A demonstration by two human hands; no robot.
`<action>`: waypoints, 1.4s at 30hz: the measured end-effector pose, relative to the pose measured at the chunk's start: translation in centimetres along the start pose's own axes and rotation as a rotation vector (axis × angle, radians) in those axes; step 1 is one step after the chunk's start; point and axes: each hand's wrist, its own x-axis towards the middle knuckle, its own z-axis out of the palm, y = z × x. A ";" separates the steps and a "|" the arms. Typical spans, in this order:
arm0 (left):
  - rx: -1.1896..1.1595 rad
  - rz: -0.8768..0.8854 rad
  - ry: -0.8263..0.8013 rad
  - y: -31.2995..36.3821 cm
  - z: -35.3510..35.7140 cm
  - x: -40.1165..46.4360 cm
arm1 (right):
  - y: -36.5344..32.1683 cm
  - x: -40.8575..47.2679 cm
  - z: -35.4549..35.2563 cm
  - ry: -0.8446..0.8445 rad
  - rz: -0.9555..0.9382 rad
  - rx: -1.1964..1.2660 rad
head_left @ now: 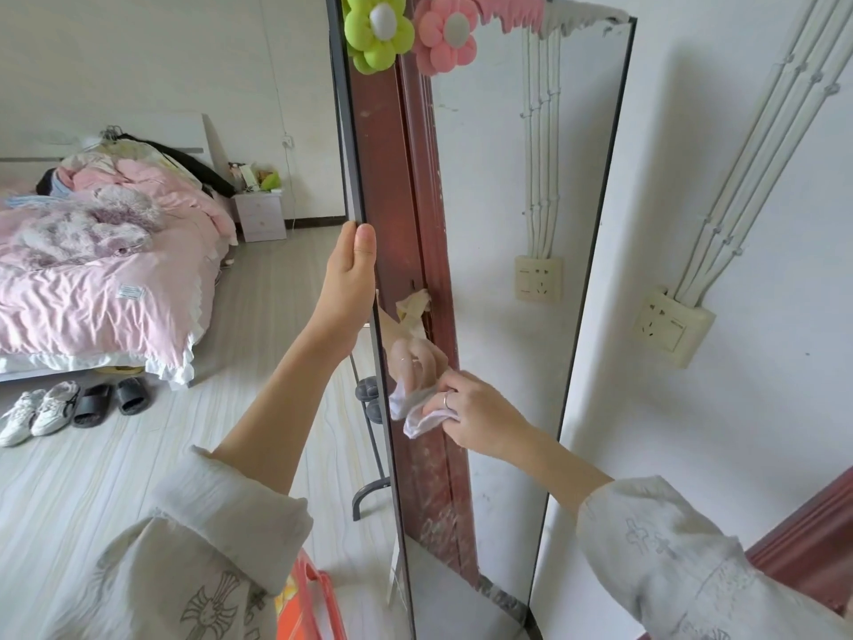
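Note:
A tall standing mirror (pixel 507 200) with a thin dark frame fills the middle of the view, tilted back. My left hand (pixel 346 279) grips its left edge at mid height, thumb on the glass side. My right hand (pixel 475 418), a ring on one finger, holds a crumpled white cloth (pixel 417 411) pressed against the lower left part of the glass. The glass reflects a dark red door frame, my hand and a wall socket. A green plush flower (pixel 376 27) and a pink plush flower (pixel 445 32) are stuck at the mirror's top.
A bed (pixel 92 279) with pink bedding stands at the left, with white sneakers (pixel 39 411) and black slippers (pixel 113 399) on the floor beside it. A small nightstand (pixel 258 214) is at the back. A wall socket (pixel 671 325) with cables is at the right. A red plastic object (pixel 314 602) is below.

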 end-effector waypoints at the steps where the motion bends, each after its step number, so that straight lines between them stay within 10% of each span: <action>1: 0.004 0.005 -0.005 0.1 0.1 -0.1 | 0.0 0.0 -0.5 -0.026 0.026 0.019; 11: -0.045 -0.017 -0.003 0.0 0.1 -0.2 | -4.2 5.0 -6.1 0.500 -0.029 0.111; 24: 0.003 -0.062 0.024 0.5 0.3 -0.7 | -1.8 -0.8 1.9 -0.193 -0.173 -0.053; 35: -0.028 -0.009 0.002 -1.0 1.0 -1.7 | 2.3 3.3 -7.3 0.579 0.052 -0.057; 42: -0.004 -0.017 0.050 -1.9 1.0 -1.6 | 2.2 1.4 0.0 0.584 0.054 -0.018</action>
